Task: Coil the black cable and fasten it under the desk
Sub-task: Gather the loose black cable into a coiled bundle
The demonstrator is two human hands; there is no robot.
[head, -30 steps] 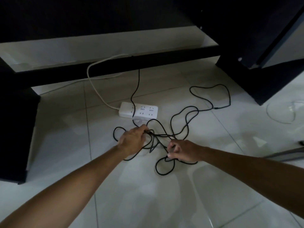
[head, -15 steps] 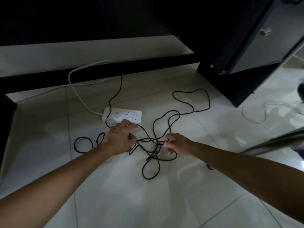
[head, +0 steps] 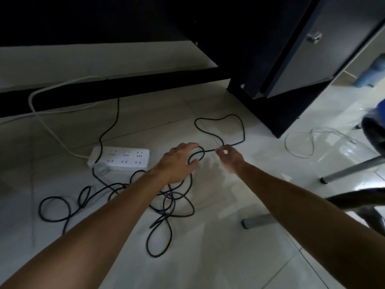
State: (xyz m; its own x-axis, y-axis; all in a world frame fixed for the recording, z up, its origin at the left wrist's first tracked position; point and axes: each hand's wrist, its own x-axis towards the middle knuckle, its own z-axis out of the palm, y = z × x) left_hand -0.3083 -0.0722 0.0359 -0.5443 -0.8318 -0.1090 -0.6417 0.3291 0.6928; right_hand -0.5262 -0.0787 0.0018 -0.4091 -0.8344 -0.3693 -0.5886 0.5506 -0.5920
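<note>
Nearest: glossy pale floor tiles (head: 208,257), smooth and reflective, thin grout lines. On them, black cable (head: 169,207), thin, round, rubbery, limp; sprawled in loose overlapping loops, tangle thickest just below the left forearm, one stray loop at far left, not yet coiled. Short grey cylinder (head: 257,223) lying to the right, purpose unclear. Mid-field: left hand (head: 177,161), fingers loosely spread and arched over a small cable loop, tips touching it; right hand (head: 230,156), fingertips pinched on the strand just beside. Recommended handling, as judgement: anchor with the left, feed even-sized turns with the right, draw slack gently so crossed loops slip free rather than knot. Beside the left hand: white power strip (head: 121,158), hard matte plastic, rectangular, rounded corners, thick white lead (head: 41,117) curving away; black cable run crossing its left end. Beyond: further open cable loop, thin pale wire (head: 300,144) at right, angled metal leg (head: 352,170). Farthest: dark desk frame (head: 260,80), flat panels, grey drawer front with lock.
</note>
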